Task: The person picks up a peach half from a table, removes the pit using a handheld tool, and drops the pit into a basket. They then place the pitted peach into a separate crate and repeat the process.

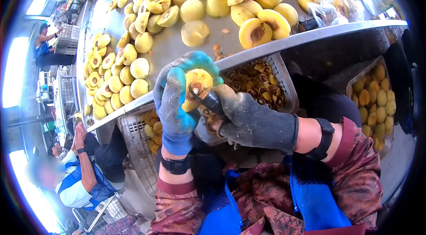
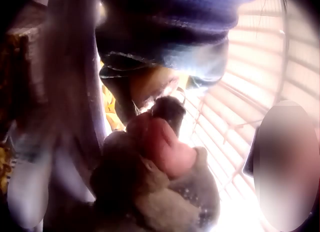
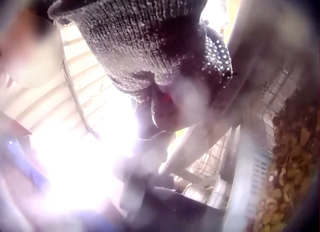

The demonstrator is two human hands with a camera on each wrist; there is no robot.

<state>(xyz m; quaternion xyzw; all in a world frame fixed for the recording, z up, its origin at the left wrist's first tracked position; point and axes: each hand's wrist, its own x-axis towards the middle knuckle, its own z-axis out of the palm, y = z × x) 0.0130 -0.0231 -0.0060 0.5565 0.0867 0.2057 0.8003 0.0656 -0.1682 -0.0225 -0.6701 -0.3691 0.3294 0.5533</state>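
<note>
In the head view my left hand (image 1: 174,95), in a blue and grey glove, holds a halved yellow peach (image 1: 198,82) with its cut face up. My right hand (image 1: 257,119) wears a dark grey glove and grips the black handle of a curved pitting knife (image 1: 214,103). The thin hooked blade lies over the brown pit area of the peach. A bare thumb (image 2: 170,149) sticks out of the right glove in the left wrist view, close below the peach half (image 2: 150,87). The right wrist view shows mostly the knitted glove (image 3: 145,47), the knife being hidden.
Peach halves (image 1: 193,9) cover much of the metal table (image 1: 173,42), whose raised edge runs just beyond my hands. Below stand a crate of pits and scraps (image 1: 284,82), a crate of peaches (image 1: 375,102) and another crate (image 1: 135,135). Another person (image 1: 84,177) sits at left.
</note>
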